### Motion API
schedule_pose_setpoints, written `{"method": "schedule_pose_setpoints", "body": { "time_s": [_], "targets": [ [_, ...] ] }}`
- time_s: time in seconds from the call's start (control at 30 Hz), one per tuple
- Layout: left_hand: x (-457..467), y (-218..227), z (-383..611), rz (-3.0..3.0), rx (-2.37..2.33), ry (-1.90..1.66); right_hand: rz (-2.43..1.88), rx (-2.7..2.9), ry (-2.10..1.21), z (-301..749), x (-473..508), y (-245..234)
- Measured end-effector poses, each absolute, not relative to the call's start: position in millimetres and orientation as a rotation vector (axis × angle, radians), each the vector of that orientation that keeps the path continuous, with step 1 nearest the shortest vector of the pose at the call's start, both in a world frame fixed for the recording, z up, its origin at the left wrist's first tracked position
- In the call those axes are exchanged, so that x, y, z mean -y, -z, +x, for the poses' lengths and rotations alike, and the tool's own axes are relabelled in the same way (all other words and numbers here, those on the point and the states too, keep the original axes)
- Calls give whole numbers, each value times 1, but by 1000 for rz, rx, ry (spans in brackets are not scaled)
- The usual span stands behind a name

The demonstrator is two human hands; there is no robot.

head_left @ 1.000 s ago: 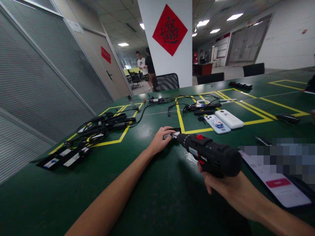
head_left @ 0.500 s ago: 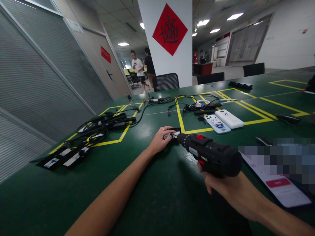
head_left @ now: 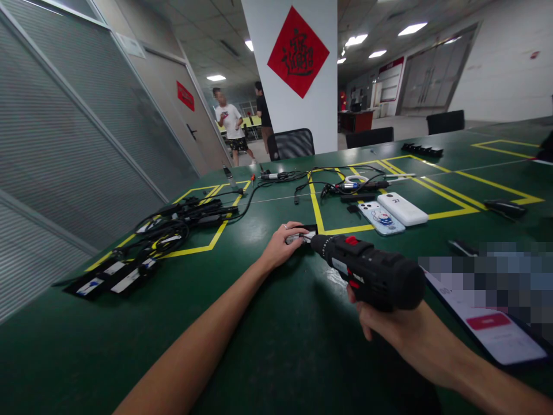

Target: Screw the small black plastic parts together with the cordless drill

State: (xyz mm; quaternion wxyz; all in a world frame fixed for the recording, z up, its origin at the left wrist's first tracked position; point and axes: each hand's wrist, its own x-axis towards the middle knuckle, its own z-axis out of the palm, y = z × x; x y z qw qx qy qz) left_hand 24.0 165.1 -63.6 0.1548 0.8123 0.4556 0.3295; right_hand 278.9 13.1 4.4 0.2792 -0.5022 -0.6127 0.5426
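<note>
A black cordless drill (head_left: 367,265) with red switches is in my right hand (head_left: 384,328), the fingers wrapped round its handle. Its chuck points forward and left at a small black part with a pale label (head_left: 307,235). My left hand (head_left: 283,245), with a ring on one finger, presses that part against the green table (head_left: 242,340). The palm and fingers cover much of the part, so its exact kind does not show. Whether the drill's tip touches it is too small to tell.
Bundled black cables (head_left: 190,216) and labelled black pieces (head_left: 129,278) lie left. Beyond my hands are a patterned phone (head_left: 381,219), a white power bank (head_left: 402,208) and more cables (head_left: 298,174). A lit phone (head_left: 496,325) lies right. Two people (head_left: 231,124) stand far back.
My hands, the drill and the small black part have stayed in nearly the same place. In the background, the person in the white shirt has shifted left.
</note>
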Motion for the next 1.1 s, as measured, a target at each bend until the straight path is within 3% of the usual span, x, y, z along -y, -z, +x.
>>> {"method": "schedule_pose_setpoints", "body": {
  "time_s": [1.1],
  "targets": [
    [-166, 69, 23, 2466, -1257, -924, -1338, 1620, -1500, 279, -13, -6]
  ]
}}
